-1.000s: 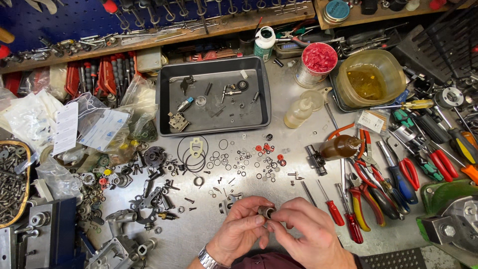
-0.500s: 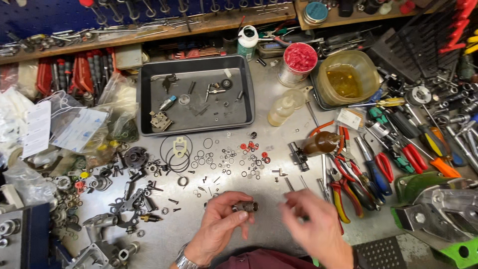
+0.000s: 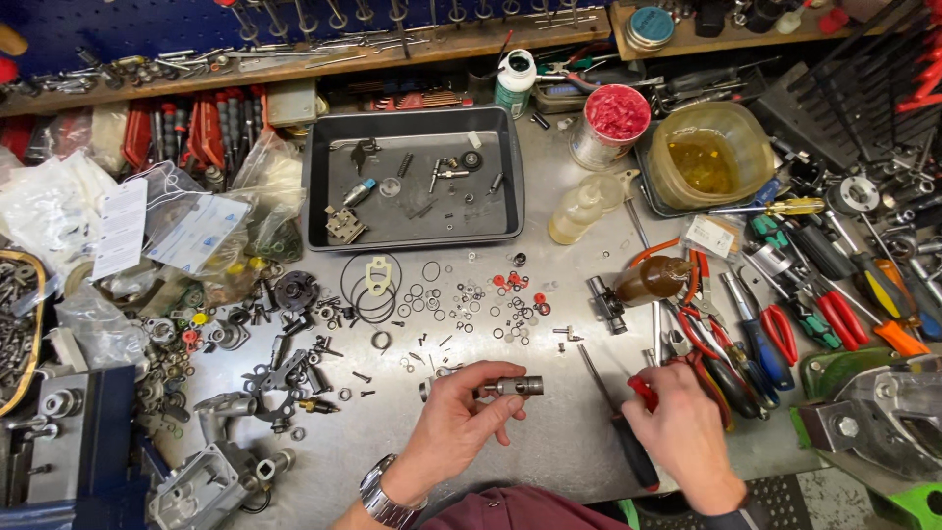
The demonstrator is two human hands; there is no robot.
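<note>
A small metal cylinder is gripped between the fingertips of the left hand above the desk, at 6 o'clock from the grey tray. At 3 o'clock, the right hand is closed on a red-handled tool.

small metal cylinder, horizontal, above benchtop, red-handled tool

Bare bench between hands: passable. Obstacles: washers at 12 o'clock, pliers at 3, castings at 9.
</note>
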